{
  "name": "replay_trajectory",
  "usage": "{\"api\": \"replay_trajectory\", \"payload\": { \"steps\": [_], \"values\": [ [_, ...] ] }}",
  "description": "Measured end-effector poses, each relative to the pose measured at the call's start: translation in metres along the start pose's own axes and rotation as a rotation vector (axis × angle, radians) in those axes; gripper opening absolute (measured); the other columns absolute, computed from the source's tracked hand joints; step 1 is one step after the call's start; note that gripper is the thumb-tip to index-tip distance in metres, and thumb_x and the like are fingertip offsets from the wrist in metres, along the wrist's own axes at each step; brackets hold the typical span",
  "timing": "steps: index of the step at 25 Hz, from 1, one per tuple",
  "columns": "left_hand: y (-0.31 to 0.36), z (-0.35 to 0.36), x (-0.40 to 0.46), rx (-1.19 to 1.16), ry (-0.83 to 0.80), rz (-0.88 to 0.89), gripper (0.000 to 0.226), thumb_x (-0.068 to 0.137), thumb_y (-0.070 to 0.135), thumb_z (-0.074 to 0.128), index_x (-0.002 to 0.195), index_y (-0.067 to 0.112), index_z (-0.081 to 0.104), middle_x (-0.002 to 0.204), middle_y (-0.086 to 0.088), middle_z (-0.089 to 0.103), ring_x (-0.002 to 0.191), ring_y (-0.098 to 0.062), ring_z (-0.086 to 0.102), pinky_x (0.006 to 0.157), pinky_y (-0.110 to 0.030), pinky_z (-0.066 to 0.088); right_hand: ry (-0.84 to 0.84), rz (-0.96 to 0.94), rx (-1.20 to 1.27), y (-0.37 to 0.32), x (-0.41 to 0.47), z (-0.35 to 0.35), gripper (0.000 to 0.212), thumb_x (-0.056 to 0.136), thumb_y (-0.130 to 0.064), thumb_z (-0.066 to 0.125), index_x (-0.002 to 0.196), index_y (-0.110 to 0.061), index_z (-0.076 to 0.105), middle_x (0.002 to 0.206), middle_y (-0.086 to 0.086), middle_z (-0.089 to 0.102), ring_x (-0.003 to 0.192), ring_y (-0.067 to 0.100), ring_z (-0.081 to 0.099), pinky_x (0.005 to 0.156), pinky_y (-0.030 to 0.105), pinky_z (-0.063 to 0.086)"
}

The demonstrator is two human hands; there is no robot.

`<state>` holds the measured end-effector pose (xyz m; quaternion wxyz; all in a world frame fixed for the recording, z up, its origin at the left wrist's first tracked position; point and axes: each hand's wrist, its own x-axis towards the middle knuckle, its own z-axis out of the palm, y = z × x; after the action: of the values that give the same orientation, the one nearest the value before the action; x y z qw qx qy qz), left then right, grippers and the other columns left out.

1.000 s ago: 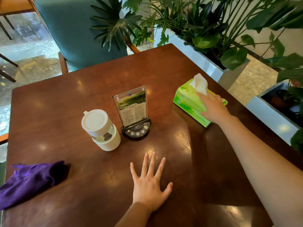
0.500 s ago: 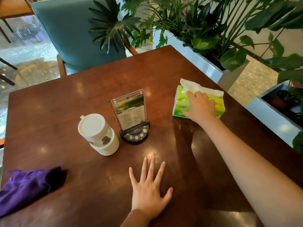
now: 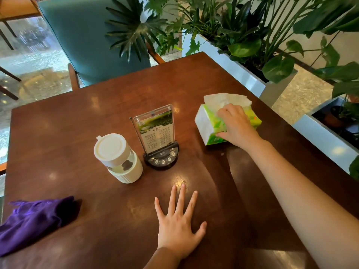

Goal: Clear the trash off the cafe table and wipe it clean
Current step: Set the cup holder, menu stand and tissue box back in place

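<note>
On the dark wooden cafe table a green and white tissue pack lies at the right, with white tissue sticking out of its top. My right hand grips the pack from above, fingers curled over its top and near side. My left hand lies flat on the table near the front edge, fingers spread, holding nothing. A crumpled purple cloth sits at the front left corner. A white lidded cup stands left of centre.
An acrylic menu stand on a black call-button base stands beside the cup. A teal chair faces the far edge. White planters with leafy plants line the right side, close to the table edge.
My right hand has turned the tissue pack around on the table, so its white end now faces left. The left hand has stayed flat in place.
</note>
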<state>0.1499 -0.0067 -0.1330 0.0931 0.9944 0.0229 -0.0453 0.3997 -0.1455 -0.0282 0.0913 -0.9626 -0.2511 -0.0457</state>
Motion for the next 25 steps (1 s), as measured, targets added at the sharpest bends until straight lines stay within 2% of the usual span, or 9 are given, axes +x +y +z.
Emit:
{"api": "replay_trajectory", "payload": {
  "steps": [3,6,7,9,11,12,16,25],
  "values": [
    [0.0,-0.001,-0.001,-0.005,-0.008,0.0,0.078,0.074,0.07,0.041,0.142,0.034,0.03,0.152,-0.004,0.028,0.141,-0.027,0.017,0.101,-0.068,0.013,-0.074,-0.175,0.022,-0.018,-0.01,0.003,0.057,0.065,-0.026,0.081,0.11,-0.013,0.049,0.116,0.01,0.048,0.109,0.033,0.044,0.087,0.049,0.042],
    [0.001,-0.002,-0.001,-0.004,-0.014,0.0,0.077,0.074,0.069,0.041,0.142,0.035,0.03,0.152,-0.004,0.029,0.141,-0.027,0.017,0.101,-0.069,0.014,-0.075,-0.196,0.0,-0.034,-0.02,0.023,0.062,0.067,-0.026,0.078,0.12,-0.018,0.048,0.126,0.008,0.046,0.122,0.03,0.04,0.103,0.057,0.029],
    [0.001,-0.002,-0.001,-0.004,-0.013,-0.002,0.077,0.074,0.07,0.041,0.142,0.035,0.03,0.152,-0.004,0.029,0.141,-0.027,0.016,0.101,-0.069,0.014,-0.075,-0.185,-0.002,-0.034,-0.021,0.026,0.068,0.068,-0.028,0.077,0.127,-0.021,0.044,0.132,0.009,0.042,0.129,0.03,0.034,0.106,0.06,0.022],
    [0.001,-0.002,-0.002,-0.001,-0.008,-0.003,0.077,0.075,0.07,0.041,0.143,0.035,0.029,0.152,-0.003,0.028,0.141,-0.026,0.015,0.101,-0.068,0.014,-0.097,-0.182,-0.051,-0.027,-0.021,0.026,0.088,0.068,-0.037,0.076,0.14,-0.032,0.027,0.15,0.009,0.023,0.141,0.031,0.009,0.106,0.066,0.009],
    [0.001,-0.001,-0.002,-0.001,-0.005,-0.003,0.077,0.075,0.07,0.041,0.142,0.035,0.029,0.152,-0.003,0.029,0.141,-0.026,0.014,0.101,-0.068,0.014,-0.123,-0.157,-0.125,-0.017,-0.02,0.024,0.102,0.067,-0.046,0.075,0.143,-0.042,0.007,0.157,0.004,-0.003,0.142,0.03,-0.015,0.102,0.072,0.002],
    [0.001,-0.001,-0.002,-0.002,-0.005,-0.005,0.077,0.075,0.07,0.041,0.142,0.035,0.029,0.152,-0.003,0.029,0.141,-0.026,0.014,0.101,-0.068,0.014,-0.149,-0.126,-0.139,-0.014,-0.018,0.024,0.104,0.068,-0.048,0.074,0.143,-0.045,0.002,0.157,0.003,-0.008,0.141,0.031,-0.019,0.1,0.074,0.002],
    [0.001,-0.001,-0.002,-0.002,-0.006,-0.006,0.078,0.074,0.07,0.042,0.143,0.035,0.029,0.152,-0.004,0.028,0.142,-0.025,0.014,0.101,-0.068,0.014,-0.204,-0.078,-0.127,-0.012,-0.014,0.031,0.097,0.073,-0.05,0.07,0.142,-0.047,0.001,0.158,-0.003,-0.001,0.142,0.033,-0.011,0.099,0.076,0.011],
    [0.0,0.001,-0.002,0.005,-0.001,-0.002,0.077,0.076,0.07,0.04,0.143,0.035,0.026,0.153,-0.003,0.025,0.142,-0.026,0.012,0.101,-0.068,0.013,-0.184,-0.071,-0.088,-0.036,-0.005,0.038,0.085,0.077,-0.045,0.068,0.143,-0.045,0.013,0.157,-0.008,0.005,0.143,0.03,-0.005,0.099,0.078,0.009]
  ]
}}
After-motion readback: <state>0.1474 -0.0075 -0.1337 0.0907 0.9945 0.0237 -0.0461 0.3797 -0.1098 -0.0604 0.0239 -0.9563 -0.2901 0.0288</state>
